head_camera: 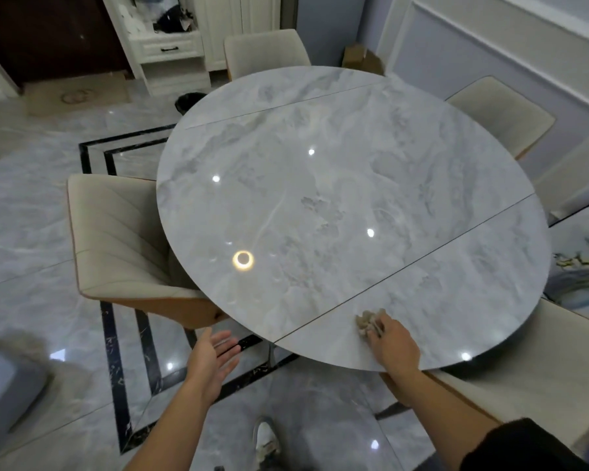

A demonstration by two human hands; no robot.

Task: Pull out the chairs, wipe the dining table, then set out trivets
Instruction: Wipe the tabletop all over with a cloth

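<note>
A round grey marble dining table [337, 185] fills the middle of the view. My right hand [393, 345] rests on its near edge, shut on a crumpled beige cloth [368, 321] pressed to the tabletop. My left hand [215, 351] hovers open, palm up and fingers apart, over the floor just left of the table's near rim, holding nothing. Cream chairs stand around the table: one at the left [116, 239], one at the far side [266, 51], one at the far right [504, 113] and one at the near right [538, 362].
A white cabinet [170, 45] with a drawer stands at the back left, with a dark bin [189, 102] on the floor near it. A cardboard box [361, 57] sits by the far wall. My shoe [266, 440] shows on the glossy tiled floor.
</note>
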